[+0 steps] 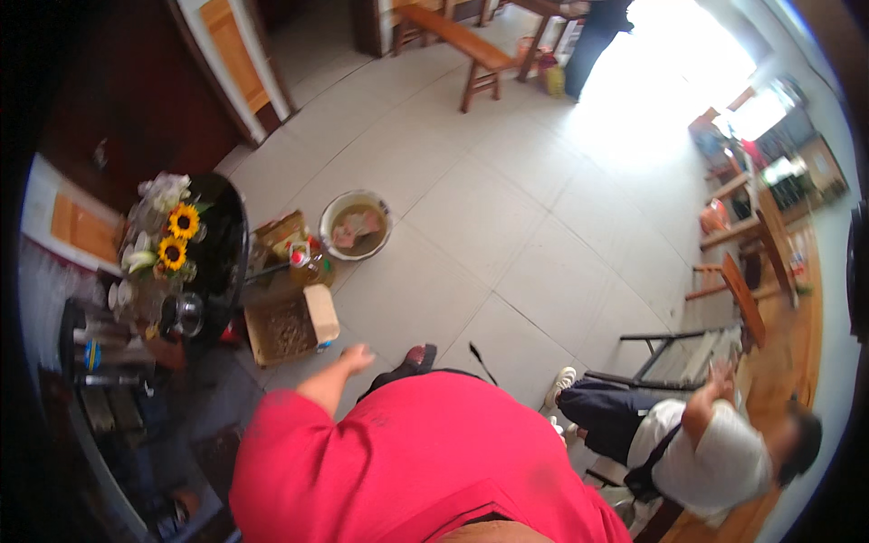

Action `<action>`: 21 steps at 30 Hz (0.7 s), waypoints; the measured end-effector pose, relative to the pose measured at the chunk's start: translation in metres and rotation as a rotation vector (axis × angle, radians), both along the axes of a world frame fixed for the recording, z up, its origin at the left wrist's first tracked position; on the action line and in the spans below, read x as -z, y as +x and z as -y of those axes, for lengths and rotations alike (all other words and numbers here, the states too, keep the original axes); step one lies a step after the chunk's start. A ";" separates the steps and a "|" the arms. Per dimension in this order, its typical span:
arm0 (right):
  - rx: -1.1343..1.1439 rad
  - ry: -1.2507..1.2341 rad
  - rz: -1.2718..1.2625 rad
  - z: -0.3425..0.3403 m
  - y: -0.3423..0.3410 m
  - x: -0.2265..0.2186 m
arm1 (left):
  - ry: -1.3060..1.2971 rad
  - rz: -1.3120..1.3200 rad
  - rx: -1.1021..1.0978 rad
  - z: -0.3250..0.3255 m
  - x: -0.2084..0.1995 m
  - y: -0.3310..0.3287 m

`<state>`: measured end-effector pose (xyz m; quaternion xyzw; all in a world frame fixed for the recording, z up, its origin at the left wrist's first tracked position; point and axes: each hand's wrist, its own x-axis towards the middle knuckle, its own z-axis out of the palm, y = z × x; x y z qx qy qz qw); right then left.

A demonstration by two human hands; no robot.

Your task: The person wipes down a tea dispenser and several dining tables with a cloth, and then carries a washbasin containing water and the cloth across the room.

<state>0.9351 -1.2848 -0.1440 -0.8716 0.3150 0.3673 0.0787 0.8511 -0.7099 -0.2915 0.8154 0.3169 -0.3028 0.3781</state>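
My left hand (358,357) hangs at my side past the red sleeve, its fingers loosely apart with nothing visible in them. It is nearest to an open cardboard box (323,312) on the floor, which holds brown loose contents too small to make out. My right hand is out of the picture. Beyond the box stands a bottle of yellowish liquid with a red cap (298,258). A white-rimmed basin (387,237) farther off contains cloudy liquid and pale pinkish pieces.
At left, sunflowers (183,221) stand by a dark round table (233,213). On the right, a person in a white top (724,462) sits with hands raised together. A wooden bench (457,38) is at the back, near another person's dark-clothed legs (593,45). Wooden chairs (742,294) line the right wall.
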 end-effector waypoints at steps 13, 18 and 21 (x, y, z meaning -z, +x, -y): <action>0.012 -0.028 0.090 0.084 0.297 -0.009 | 0.004 0.319 0.166 0.104 -0.025 0.406; 0.094 0.050 0.130 0.089 0.422 -0.035 | 0.115 -0.108 0.285 0.113 -0.065 0.472; 0.132 0.083 0.184 0.083 0.503 -0.041 | 0.085 -0.116 0.113 0.117 -0.077 0.526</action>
